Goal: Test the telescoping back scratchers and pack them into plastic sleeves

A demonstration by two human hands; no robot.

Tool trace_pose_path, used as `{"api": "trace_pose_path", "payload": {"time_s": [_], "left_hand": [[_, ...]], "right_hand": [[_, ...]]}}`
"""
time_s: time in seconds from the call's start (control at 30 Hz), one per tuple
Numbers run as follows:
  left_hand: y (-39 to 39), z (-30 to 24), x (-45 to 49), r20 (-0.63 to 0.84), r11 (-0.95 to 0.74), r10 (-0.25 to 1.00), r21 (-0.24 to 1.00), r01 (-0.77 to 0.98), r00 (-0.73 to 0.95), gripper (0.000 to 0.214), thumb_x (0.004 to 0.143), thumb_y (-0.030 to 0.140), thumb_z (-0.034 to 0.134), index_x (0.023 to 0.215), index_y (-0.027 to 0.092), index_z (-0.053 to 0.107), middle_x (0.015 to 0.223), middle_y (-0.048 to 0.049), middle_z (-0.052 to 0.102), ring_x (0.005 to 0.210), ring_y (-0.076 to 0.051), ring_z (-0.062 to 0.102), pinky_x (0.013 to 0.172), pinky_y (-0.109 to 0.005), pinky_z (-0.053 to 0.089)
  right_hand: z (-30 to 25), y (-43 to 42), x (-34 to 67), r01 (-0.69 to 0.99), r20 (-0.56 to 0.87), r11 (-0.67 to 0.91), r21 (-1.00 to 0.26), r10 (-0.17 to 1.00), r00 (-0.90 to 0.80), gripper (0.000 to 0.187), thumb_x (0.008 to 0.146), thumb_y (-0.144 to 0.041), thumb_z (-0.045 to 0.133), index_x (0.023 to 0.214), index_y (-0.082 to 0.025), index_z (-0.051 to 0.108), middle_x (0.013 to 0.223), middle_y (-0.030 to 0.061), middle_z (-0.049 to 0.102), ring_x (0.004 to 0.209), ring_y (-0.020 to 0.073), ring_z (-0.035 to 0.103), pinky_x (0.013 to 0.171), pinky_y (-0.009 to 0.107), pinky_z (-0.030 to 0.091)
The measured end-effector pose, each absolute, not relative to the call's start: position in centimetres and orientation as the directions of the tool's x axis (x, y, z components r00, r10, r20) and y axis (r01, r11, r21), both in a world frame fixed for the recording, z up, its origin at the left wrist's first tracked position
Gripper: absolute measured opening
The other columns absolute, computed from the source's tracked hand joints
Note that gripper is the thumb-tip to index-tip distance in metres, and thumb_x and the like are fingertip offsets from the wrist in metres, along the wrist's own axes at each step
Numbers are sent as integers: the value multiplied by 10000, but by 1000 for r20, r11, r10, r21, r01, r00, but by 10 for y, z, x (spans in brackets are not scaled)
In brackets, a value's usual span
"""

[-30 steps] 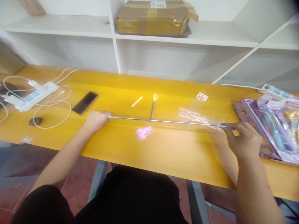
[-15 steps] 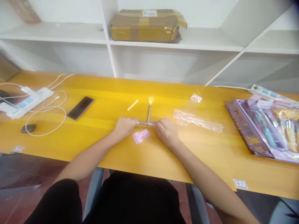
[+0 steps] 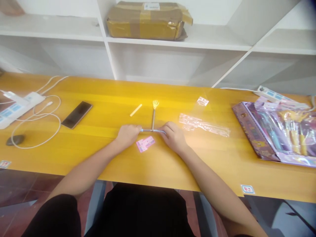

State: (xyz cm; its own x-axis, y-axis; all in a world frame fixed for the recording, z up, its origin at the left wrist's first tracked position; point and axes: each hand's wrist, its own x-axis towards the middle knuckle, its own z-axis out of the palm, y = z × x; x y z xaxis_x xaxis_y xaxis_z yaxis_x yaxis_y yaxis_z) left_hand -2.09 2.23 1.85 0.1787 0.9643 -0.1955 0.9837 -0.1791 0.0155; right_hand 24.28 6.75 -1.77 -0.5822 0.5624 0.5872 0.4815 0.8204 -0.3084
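A thin metal telescopic rod point(image 3: 151, 130), collapsed to a short length, lies across the yellow table point(image 3: 158, 164) between my hands. My left hand point(image 3: 127, 135) is closed on its left end and my right hand point(image 3: 174, 136) is closed on its right end. A second short metal rod with a yellow claw head point(image 3: 154, 112) lies just beyond, pointing away from me. A small pink card point(image 3: 145, 144) rests on the table under the held rod, between my hands.
A yellow stick point(image 3: 136, 110), a black phone point(image 3: 76, 114), a white power strip with cables point(image 3: 17, 105) and a dark mouse point(image 3: 15, 140) sit left. Clear plastic sleeves point(image 3: 203, 125) and purple packaged sets point(image 3: 278, 135) lie right. A cardboard parcel point(image 3: 148, 20) rests on the white shelf.
The rod was stretched long between my widely spread hands; both hands have come together at the table's middle and the rod is now collapsed short.
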Motion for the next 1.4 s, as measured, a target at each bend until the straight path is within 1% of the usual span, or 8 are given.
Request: {"api": "trace_pose_path", "payload": {"time_s": [0.23,0.57,0.83,1.03,1.13,1.2,1.3,1.4], "left_hand": [[24,16,-21,-191,-170,966,28,985,172,326,1031,173,432,1092,199,751,984,-151,806,935,-326,794,751,-374,519],[32,14,-24,-184,-181,965,52,982,187,337,1044,213,435,1095,216,768,990,-145,805,928,-309,783,766,-370,509],[41,19,-26,-173,-160,972,18,987,161,368,1034,207,411,1090,203,774,978,-163,805,917,-326,786,747,-380,520],[51,35,-51,-145,-18,989,-77,997,7,392,1017,177,408,1124,199,785,1034,-181,814,977,-328,785,783,-369,523],[48,49,-88,-140,37,989,-141,989,-57,387,1026,219,406,1113,210,783,1046,-169,817,984,-324,774,797,-365,514],[42,59,-118,-123,57,989,-200,978,-83,377,1027,272,417,1120,210,776,1029,-171,814,973,-336,768,785,-371,504],[32,69,-157,-88,90,989,-275,957,-118,369,1025,323,427,1112,209,767,1042,-172,812,987,-351,757,780,-377,487],[28,73,-173,-99,89,988,-293,952,-123,352,1022,333,435,1078,221,764,1054,-158,815,994,-332,752,780,-363,472]], "right_hand": [[-13,65,242,450,466,741,-499,667,-581,227,1155,-352,500,1082,-223,672,1003,103,665,915,250,644,789,376,529],[-14,66,239,380,294,507,-774,818,-494,339,1105,-501,558,910,-230,613,831,31,664,750,207,605,714,339,472],[-4,72,241,335,236,380,-862,886,-399,433,1045,-598,614,821,-228,631,724,3,612,703,194,561,683,324,431],[6,97,262,139,96,111,-984,989,-111,416,897,-511,753,655,-223,575,616,-16,535,622,149,489,618,285,403],[18,115,299,-3,105,105,-994,989,100,305,794,-450,806,704,-210,639,616,-27,499,575,116,424,541,245,344],[29,123,333,-92,113,138,-986,964,239,275,761,-385,822,706,-204,624,623,-41,454,548,90,360,489,215,279],[43,124,385,-186,126,201,-962,928,351,383,772,-250,827,633,-211,472,622,-70,368,512,55,282,449,198,223],[50,120,420,-208,119,219,-953,905,409,497,840,-141,789,610,-227,357,597,-99,282,475,37,222,441,209,205]]}}
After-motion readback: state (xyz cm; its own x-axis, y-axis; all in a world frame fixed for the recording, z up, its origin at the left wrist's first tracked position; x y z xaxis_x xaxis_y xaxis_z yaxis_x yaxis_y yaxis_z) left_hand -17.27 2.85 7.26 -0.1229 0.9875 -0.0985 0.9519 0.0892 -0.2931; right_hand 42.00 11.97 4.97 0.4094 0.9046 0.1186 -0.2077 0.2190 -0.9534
